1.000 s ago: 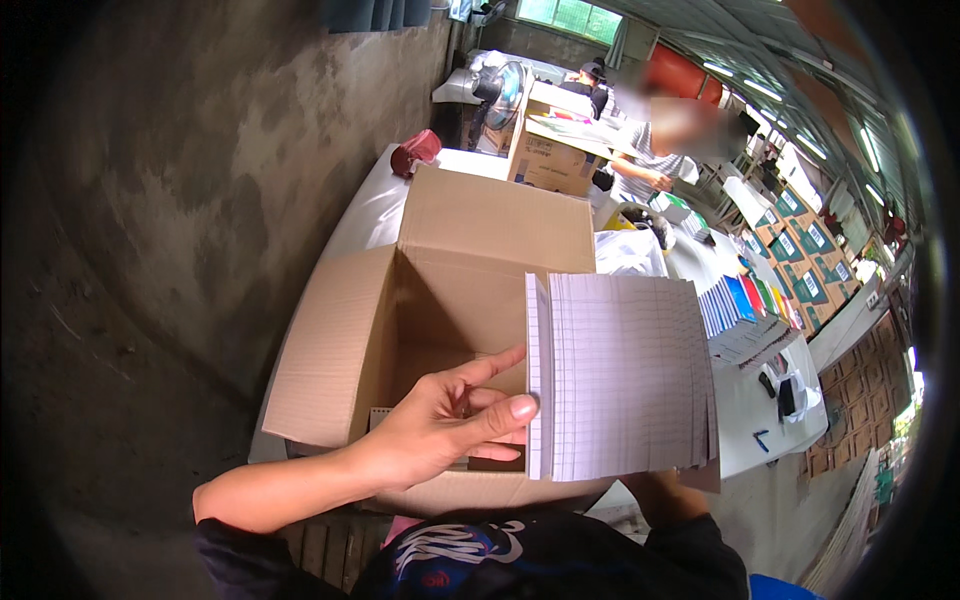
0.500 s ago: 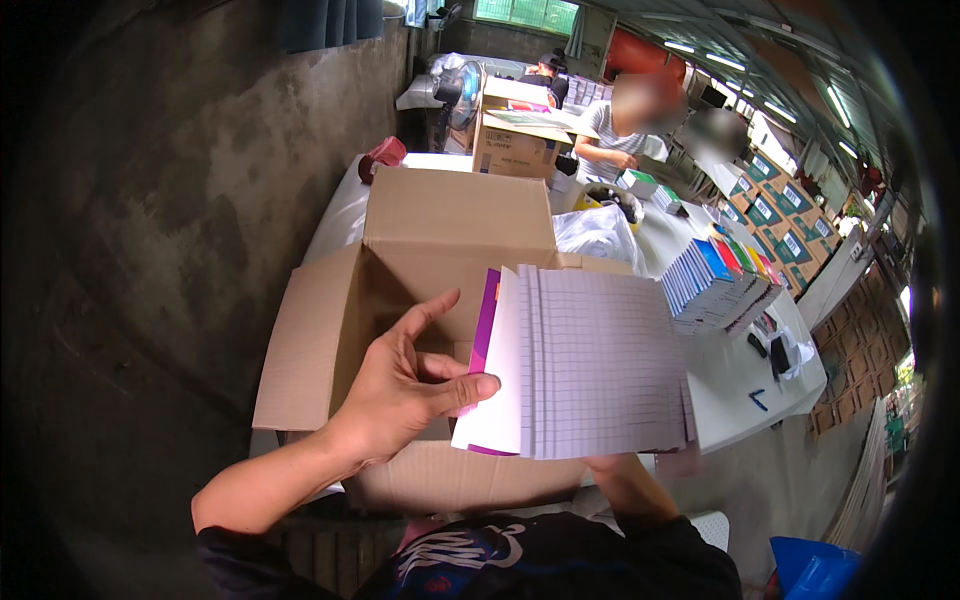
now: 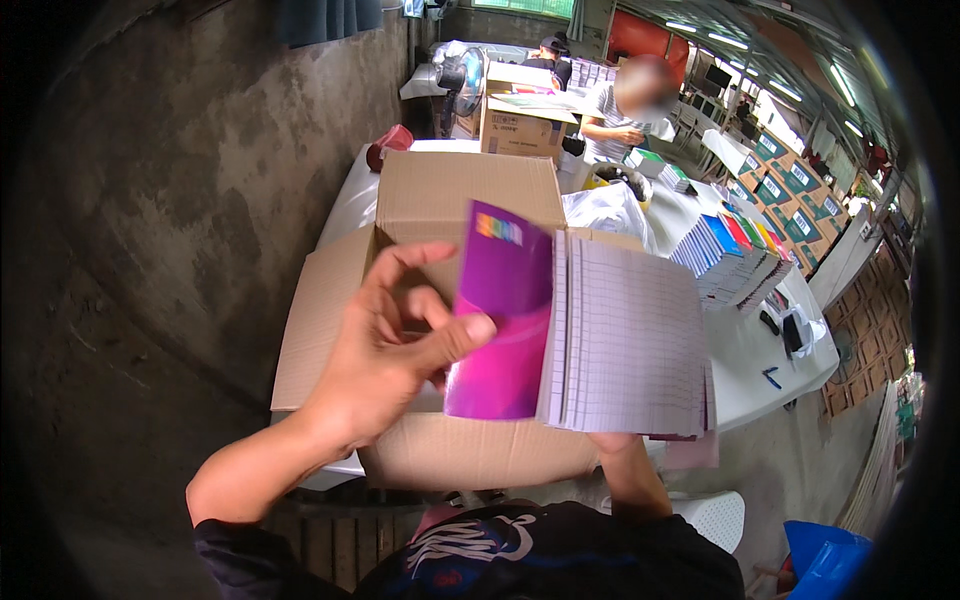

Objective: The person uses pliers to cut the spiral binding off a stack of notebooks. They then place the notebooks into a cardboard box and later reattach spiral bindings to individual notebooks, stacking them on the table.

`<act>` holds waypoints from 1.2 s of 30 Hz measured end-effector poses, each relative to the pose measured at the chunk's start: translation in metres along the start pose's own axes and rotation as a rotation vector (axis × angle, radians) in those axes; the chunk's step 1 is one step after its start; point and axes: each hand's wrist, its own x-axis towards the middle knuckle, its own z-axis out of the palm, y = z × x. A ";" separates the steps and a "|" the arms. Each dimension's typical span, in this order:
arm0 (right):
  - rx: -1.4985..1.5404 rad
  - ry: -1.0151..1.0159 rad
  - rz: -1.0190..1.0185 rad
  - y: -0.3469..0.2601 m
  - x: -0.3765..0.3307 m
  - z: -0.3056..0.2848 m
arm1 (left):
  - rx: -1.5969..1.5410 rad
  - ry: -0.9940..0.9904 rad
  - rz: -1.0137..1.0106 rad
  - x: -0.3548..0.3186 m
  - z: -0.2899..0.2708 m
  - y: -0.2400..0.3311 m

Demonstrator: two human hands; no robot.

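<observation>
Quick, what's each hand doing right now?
Left hand: thumb and fingers pinching the purple cover of the notebook.
Right hand: hidden under the notebook, supporting it; grip cannot be told.

Notebook (image 3: 590, 340): glossy purple-magenta card cover, smooth; inner pages matt white ruled paper. 
Open box (image 3: 440, 200): brown corrugated cardboard, matt, slightly rough. 
Table top (image 3: 745, 350): smooth white surface, faint sheen. 
Stacked notebooks (image 3: 735, 260): glossy coloured covers. 
Wall (image 3: 180, 170): rough, stained grey concrete. 
Bag (image 3: 605, 210): thin, shiny clear plastic.
</observation>
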 end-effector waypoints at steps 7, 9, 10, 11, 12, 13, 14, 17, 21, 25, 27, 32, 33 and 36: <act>0.023 -0.056 -0.093 -0.010 -0.009 0.018 | 0.487 -0.140 0.258 0.013 -0.042 -0.001; 0.032 -0.050 -0.136 -0.014 -0.015 0.017 | 0.684 -0.273 0.255 0.028 -0.054 -0.012; 0.041 -0.051 -0.148 -0.016 -0.018 0.017 | 0.695 -0.272 0.237 0.035 -0.059 -0.013; 0.047 -0.053 -0.167 -0.018 -0.020 0.015 | 0.705 -0.278 0.227 0.046 -0.062 -0.018; 0.050 -0.049 -0.193 -0.020 -0.026 0.012 | 0.743 -0.339 0.267 0.060 -0.068 -0.028; 0.068 -0.060 -0.199 -0.022 -0.028 0.012 | 0.801 -0.387 0.309 0.072 -0.076 -0.036; 0.081 -0.069 -0.217 -0.024 -0.030 0.011 | 0.855 -0.447 0.352 0.081 -0.079 -0.041; 0.085 -0.131 -0.227 -0.029 -0.032 0.010 | 1.039 -0.544 0.394 0.093 -0.059 -0.052; 0.042 -0.070 -0.322 -0.035 -0.046 0.002 | 1.709 -0.738 0.870 0.097 -0.029 -0.059; 0.026 -0.134 -0.362 -0.045 -0.065 -0.017 | 1.672 -1.287 1.191 0.093 -0.023 -0.080; 0.011 -0.108 -0.410 -0.048 -0.075 -0.017 | 1.652 -1.476 1.015 0.080 -0.028 -0.100; -0.052 0.070 -0.589 -0.058 -0.108 -0.020 | 1.333 -1.485 0.701 0.071 -0.038 -0.120; -0.074 0.127 -0.633 -0.060 -0.115 -0.025 | 1.262 -1.530 0.573 0.074 -0.039 -0.120; -0.172 0.381 -0.804 -0.069 -0.153 -0.045 | 0.962 -1.515 0.302 0.083 -0.045 -0.132</act>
